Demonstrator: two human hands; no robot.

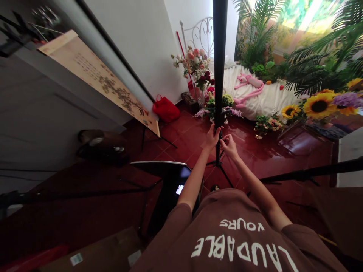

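Observation:
A tall black stand pole (219, 56) rises upright in front of me from tripod legs (224, 172) on the red tiled floor. My left hand (212, 136) is wrapped around the pole low down. My right hand (229, 146) sits just to the right of it, fingers pinched at what looks like a knob on the pole; the knob itself is hidden. Both arms reach forward from my brown shirt.
A long printed board (99, 77) leans on a stand at the left, with a red bag (166, 108) behind it. Bunches of flowers (198, 70), sunflowers (319, 105), palms and a white cloth with a pink toy (249, 85) fill the back. A dark device (172, 181) stands near my left arm.

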